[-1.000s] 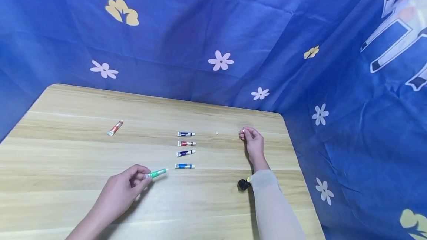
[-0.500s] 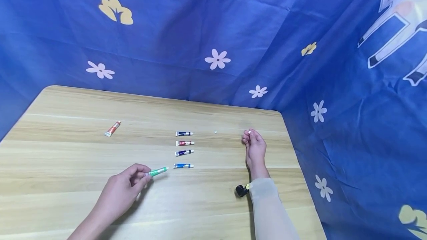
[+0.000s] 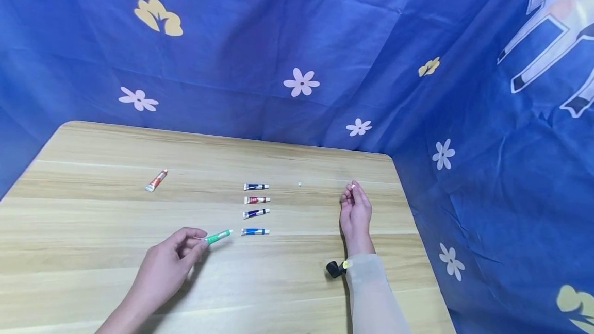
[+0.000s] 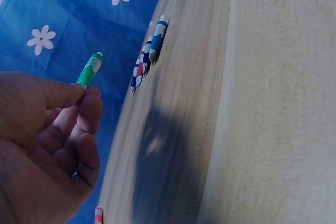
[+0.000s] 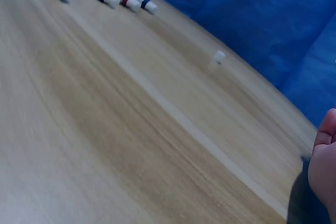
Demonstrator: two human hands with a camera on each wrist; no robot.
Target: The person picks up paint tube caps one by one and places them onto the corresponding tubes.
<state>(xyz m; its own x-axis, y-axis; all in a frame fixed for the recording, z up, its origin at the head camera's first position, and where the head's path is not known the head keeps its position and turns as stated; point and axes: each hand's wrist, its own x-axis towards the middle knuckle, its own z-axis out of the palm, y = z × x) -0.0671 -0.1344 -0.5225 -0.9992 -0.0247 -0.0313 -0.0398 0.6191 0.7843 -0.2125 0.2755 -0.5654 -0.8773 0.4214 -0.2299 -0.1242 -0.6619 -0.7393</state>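
My left hand (image 3: 169, 259) pinches a green paint tube (image 3: 217, 237) by its tail end between thumb and fingers. The tube hangs over the table, its narrow white nozzle pointing right; in the left wrist view the green tube (image 4: 90, 70) slants up from the fingertips. Over the right part of the table, my right hand (image 3: 356, 213) holds a small white cap (image 3: 353, 186) at its thumb and fingertips. Only part of the right hand (image 5: 324, 161) shows in the right wrist view, and the cap it holds is out of sight there.
Several capped tubes lie in a column mid-table: dark blue (image 3: 256, 187), red (image 3: 257, 200), violet-blue (image 3: 256, 213) and bright blue (image 3: 255, 231). An orange-red tube (image 3: 157, 180) lies at the left. Another white cap (image 3: 299, 184) rests right of the column. Blue cloth (image 3: 223, 66) hangs behind.
The right hand has drawn slightly back and right and turned more palm-up, the white cap still at its fingertips. The left hand with the green tube has barely moved.
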